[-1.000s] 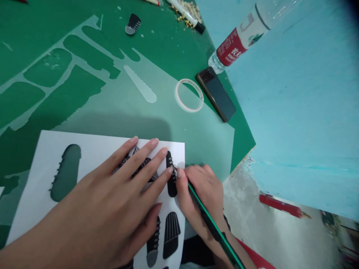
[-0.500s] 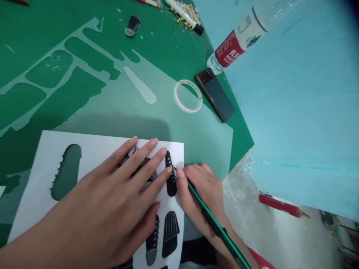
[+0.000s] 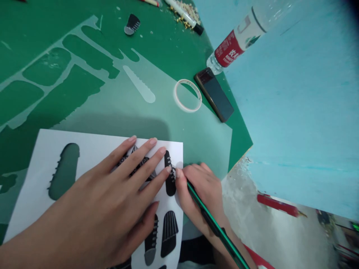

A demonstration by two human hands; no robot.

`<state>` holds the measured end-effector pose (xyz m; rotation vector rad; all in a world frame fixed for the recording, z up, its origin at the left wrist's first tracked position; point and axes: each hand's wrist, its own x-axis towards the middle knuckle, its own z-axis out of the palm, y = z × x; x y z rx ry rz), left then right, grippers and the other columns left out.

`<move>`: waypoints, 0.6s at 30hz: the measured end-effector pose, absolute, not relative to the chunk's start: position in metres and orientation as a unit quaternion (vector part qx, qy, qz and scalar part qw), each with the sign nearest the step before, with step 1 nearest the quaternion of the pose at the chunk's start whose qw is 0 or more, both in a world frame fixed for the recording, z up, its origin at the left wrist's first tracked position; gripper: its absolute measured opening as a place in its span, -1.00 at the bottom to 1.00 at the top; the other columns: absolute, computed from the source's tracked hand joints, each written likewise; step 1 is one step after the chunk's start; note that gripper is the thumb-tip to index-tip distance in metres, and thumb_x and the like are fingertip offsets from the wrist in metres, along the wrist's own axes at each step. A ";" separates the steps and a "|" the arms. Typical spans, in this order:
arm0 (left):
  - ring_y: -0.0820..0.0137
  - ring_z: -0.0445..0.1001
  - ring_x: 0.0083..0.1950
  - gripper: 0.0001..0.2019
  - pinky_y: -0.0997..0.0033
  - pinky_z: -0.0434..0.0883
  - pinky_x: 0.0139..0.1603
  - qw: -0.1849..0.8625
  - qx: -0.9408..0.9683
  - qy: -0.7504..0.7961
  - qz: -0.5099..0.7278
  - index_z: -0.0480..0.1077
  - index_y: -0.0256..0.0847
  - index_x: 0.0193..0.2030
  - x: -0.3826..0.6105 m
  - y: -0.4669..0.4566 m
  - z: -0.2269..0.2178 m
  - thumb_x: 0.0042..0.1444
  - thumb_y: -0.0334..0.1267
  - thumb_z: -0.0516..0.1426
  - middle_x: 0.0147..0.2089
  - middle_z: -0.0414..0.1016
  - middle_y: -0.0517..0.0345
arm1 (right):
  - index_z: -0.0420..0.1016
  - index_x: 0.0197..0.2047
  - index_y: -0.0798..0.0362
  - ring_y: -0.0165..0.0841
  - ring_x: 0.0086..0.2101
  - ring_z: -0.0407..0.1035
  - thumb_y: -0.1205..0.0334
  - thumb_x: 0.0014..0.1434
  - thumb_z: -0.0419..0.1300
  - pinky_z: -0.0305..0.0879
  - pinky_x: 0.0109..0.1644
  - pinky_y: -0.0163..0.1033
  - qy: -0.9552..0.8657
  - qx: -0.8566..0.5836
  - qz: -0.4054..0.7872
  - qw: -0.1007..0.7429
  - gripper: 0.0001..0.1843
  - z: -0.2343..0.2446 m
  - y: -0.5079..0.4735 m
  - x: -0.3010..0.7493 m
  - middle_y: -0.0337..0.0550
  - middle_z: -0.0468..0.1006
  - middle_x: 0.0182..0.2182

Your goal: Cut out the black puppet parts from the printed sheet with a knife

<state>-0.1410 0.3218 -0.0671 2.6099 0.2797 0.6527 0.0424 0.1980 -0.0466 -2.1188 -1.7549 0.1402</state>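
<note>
"What's the left hand doing, closest to us?"

"The left hand point(image 3: 112, 198) lies flat, palm down, its fingers spread apart on a white paper sheet point(image 3: 92, 149) toward the near side of the table point(image 3: 165, 48). It grips nothing."

"And the right hand?"

"The right hand point(image 3: 200, 194) has its fingers drawn together, clamped on a green pen-shaped tool point(image 3: 209, 216) by its lower end. The tool's tip is at the side of a black toothed shape point(image 3: 169, 185) near the sheet's right margin; I can't tell whether the tip touches. The left little finger rests at that same shape."

"What's under the paper?"

"A translucent sheet point(image 3: 207, 138), stretching toward the table's right corner, with rounded openings over on the left."

"Farther off?"

"A ring of tape point(image 3: 176, 96) on the translucent sheet, then a dark phone point(image 3: 215, 97) just inside the table's right-hand edge. A red-labelled bottle point(image 3: 230, 48) is by the phone's far end. Beyond are a small black cutout point(image 3: 132, 24) and, near the far stretch of that edge, a white marker point(image 3: 185, 16) with a black end."
</note>
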 end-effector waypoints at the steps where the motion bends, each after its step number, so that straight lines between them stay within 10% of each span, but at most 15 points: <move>1: -0.09 0.30 0.57 -0.50 -0.23 0.14 0.63 0.216 0.942 0.102 0.235 0.47 -0.30 0.35 -0.141 0.321 -0.067 0.38 -0.08 0.17 0.51 0.39 -0.14 | 0.18 -0.45 -0.01 -0.43 -0.49 0.13 0.32 0.54 0.07 0.07 -0.25 -0.18 -0.625 -0.755 0.050 0.193 -0.55 -0.047 0.198 0.042 -0.36 0.24 -0.54; 18: -0.07 0.30 0.57 -0.51 -0.24 0.14 0.64 0.218 0.942 0.104 0.233 0.47 -0.24 0.35 -0.141 0.322 -0.067 0.39 -0.07 0.15 0.51 0.40 -0.09 | 0.19 -0.47 -0.02 -0.43 -0.51 0.16 0.32 0.54 0.04 0.09 -0.26 -0.19 -0.620 -0.762 0.042 0.180 -0.54 -0.044 0.198 0.040 -0.34 0.29 -0.56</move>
